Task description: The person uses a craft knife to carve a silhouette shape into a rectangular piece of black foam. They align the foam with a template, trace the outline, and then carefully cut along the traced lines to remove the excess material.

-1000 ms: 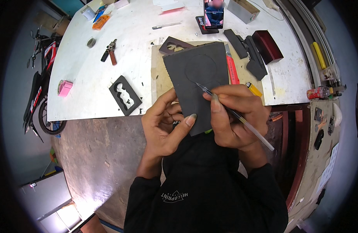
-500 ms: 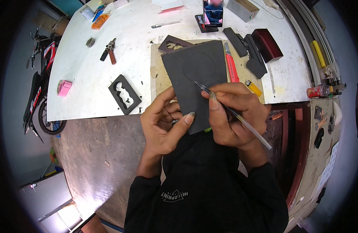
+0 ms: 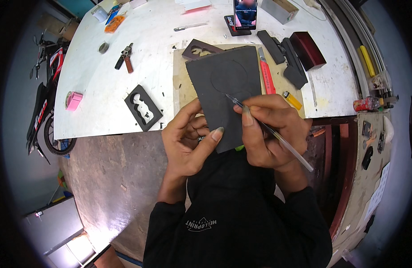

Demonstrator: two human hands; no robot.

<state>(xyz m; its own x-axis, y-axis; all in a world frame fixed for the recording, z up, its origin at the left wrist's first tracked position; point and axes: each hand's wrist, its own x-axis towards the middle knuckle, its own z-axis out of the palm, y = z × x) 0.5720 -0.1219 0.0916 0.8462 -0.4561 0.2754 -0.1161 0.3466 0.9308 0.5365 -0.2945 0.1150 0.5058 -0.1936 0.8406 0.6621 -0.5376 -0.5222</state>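
My left hand grips the lower left side of a flat black foam sheet, its thumb lying on the face. The sheet is tilted, its far end over the table. A faint round outline is drawn on its upper half. Between thumb and fingers, my right hand holds a clear-barrelled pen. The pen's tip meets the sheet near the lower edge of the outline. Just beyond the sheet lies a dark foam block with cut-out holes, partly covered by it. A red utility knife rests to its right.
On the white table lie a black foam frame with cut-outs, a pink tape roll, a yellow lighter, black foam pieces, a dark red box and another pen. A phone stands at the back.
The pen tip has shifted very slightly to the right along the sheet, with my right hand. My left hand keeps its grip on the foam sheet.
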